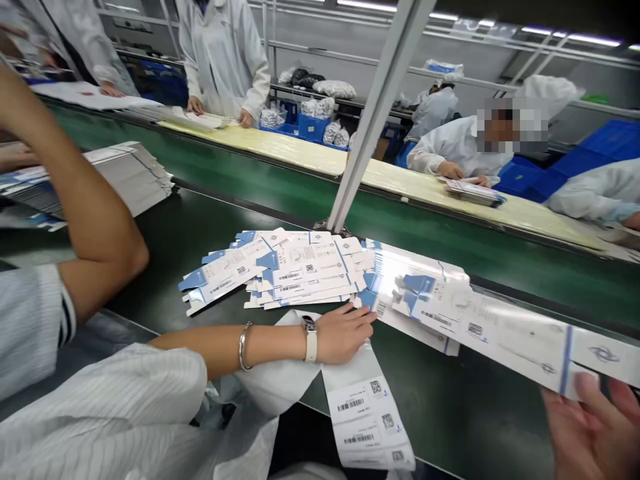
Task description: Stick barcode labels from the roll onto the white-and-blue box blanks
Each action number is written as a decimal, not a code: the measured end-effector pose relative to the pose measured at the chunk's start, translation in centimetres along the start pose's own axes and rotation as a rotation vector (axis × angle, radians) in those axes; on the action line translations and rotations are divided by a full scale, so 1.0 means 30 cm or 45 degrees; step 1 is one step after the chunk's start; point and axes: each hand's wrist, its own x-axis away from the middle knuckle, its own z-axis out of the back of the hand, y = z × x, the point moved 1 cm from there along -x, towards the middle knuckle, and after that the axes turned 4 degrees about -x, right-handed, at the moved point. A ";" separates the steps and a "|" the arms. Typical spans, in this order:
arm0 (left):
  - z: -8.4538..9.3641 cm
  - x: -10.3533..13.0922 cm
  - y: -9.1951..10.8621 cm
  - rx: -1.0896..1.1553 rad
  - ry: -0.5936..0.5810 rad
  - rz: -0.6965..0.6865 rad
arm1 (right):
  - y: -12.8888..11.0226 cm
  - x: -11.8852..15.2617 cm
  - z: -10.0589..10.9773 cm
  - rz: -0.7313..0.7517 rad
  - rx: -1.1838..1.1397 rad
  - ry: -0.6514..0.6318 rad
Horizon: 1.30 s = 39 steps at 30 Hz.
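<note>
Green work surface (500,407) ran under a slanting metal post (376,113). Far left of the post, a co-worker's bare arm (95,207) crossed in front of a thick carton stack (137,175). Just left of the post's foot and nearer the wearer, printed flat cartons (293,263) lay fanned, barcodes and QR codes facing up. In front of the post, the left hand (345,335) touched a carton's blue end, fingers extended and loosely spread; below it hung a label strip (367,427). Right of the post, the long carton (515,333) overlapped others, its near edge seemingly pinched by the right hand (590,427), though blur left that uncertain. Work looked partway: labels remained on the strip, and these cartons were unfolded.
</note>
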 end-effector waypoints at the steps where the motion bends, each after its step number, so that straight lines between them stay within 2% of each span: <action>1: 0.001 -0.001 -0.001 -0.005 -0.005 0.001 | -0.024 -0.011 -0.053 -0.115 -0.136 0.041; 3: 0.002 -0.002 -0.002 -0.008 -0.013 0.001 | -0.082 -0.018 -0.202 -0.287 -0.276 0.007; 5: 0.002 -0.002 -0.002 0.000 -0.017 -0.001 | -0.130 0.004 -0.379 -0.423 -0.348 -0.124; 8: 0.003 -0.004 -0.003 0.041 -0.015 0.000 | -0.149 0.079 -0.603 -0.505 -0.371 -0.270; 10: 0.004 -0.006 -0.004 0.095 -0.010 0.008 | -0.129 0.137 -0.678 -0.578 -0.343 -0.423; 11: 0.005 -0.007 -0.004 0.131 -0.010 0.013 | -0.114 0.163 -0.686 -0.613 -0.325 -0.481; 13: 0.011 -0.011 -0.007 0.229 -0.013 0.019 | -0.082 0.204 -0.645 -0.610 -0.246 -0.636; 17: 0.034 -0.022 -0.032 0.492 -0.004 0.095 | -0.030 0.270 -0.444 -0.340 0.096 -1.149; 19: 0.045 -0.028 -0.053 0.628 0.015 0.182 | -0.013 0.305 -0.353 -0.353 0.227 -1.265; 22: 0.056 -0.036 -0.077 0.815 0.037 0.299 | -0.006 0.347 -0.285 -0.530 0.174 -1.213; 24: 0.061 -0.038 -0.083 0.931 0.033 0.334 | -0.013 0.358 -0.279 -0.510 0.108 -1.150; 26: 0.065 -0.039 -0.081 1.045 0.001 0.332 | -0.025 0.356 -0.284 -0.380 0.171 -1.133; 30: 0.069 -0.038 -0.075 1.211 -0.096 0.304 | -0.048 0.340 -0.290 -0.017 0.483 -1.119; 32: 0.070 -0.037 -0.075 1.252 -0.123 0.295 | -0.059 0.336 -0.295 0.117 0.576 -1.055; 36: 0.074 -0.036 -0.078 1.264 -0.137 0.274 | -0.095 0.348 -0.310 0.368 0.536 -0.847; 39: 0.080 -0.034 -0.083 1.200 -0.119 0.273 | -0.140 0.366 -0.285 0.560 0.417 -0.681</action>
